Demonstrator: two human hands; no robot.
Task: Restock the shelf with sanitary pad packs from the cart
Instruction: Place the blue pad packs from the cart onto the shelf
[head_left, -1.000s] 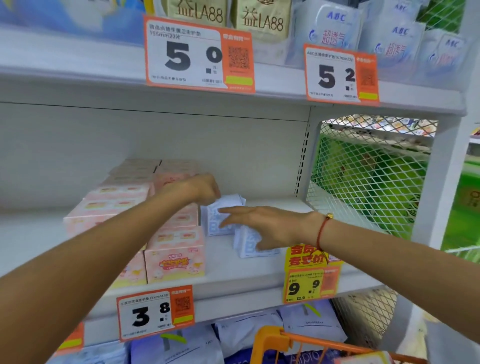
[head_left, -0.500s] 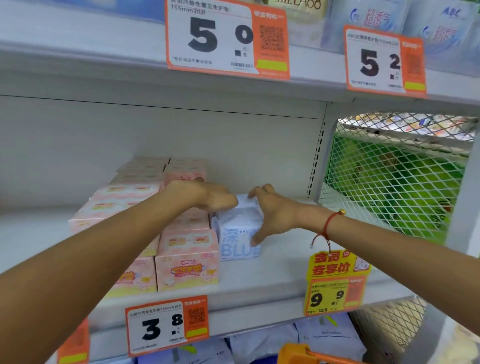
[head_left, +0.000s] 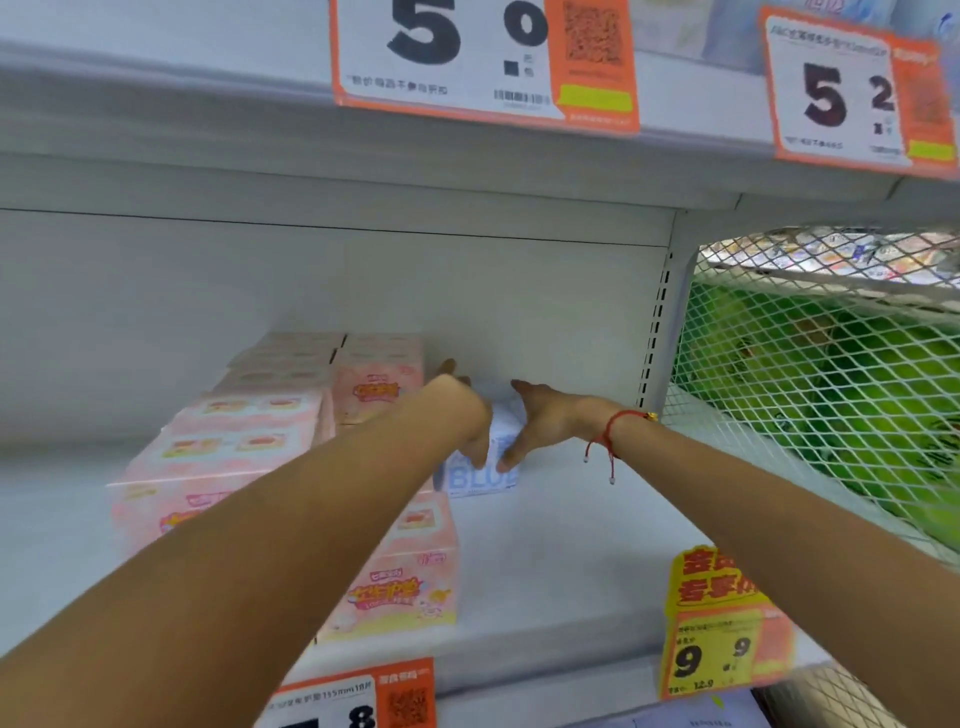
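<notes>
While both hands bracket it, the pale blue pack (head_left: 480, 475) sits on the white shelf (head_left: 571, 551), far back toward the rear panel and just right of the pink packs (head_left: 291, 452). Only its front face, lettered "BLU…", and a strip of its top show; the rest is behind the wrists.

Left hand (head_left: 467, 410): laid over the pack's left top edge, thumb down the front face, fingers reaching past it. Right hand (head_left: 545, 421): fingers fairly straight, palm against the right side, thumb touching the front face. The view is blurred, so I cannot tell whether the left fingers curl round the pack or simply lie on it. Neither hand looks like a firm grasp; the pose reads as pressing and squaring the pack from two sides.

Likely reason for the placing: pushed deep and snug to the pink row, it starts a new column and leaves the near part of the shelf free for further packs.

Outward: a red string bracelet (head_left: 613, 431) on the right wrist. White mesh side panel (head_left: 810, 374) at right, green goods behind it. Yellow 9.9 tag (head_left: 719, 623) on the near shelf lip at right, an orange-edged 3.8 tag (head_left: 358, 699) at the bottom, 5.0 tag (head_left: 483, 57) and 5.2 tag (head_left: 857, 93) on the shelf edge above. No cart in view.
</notes>
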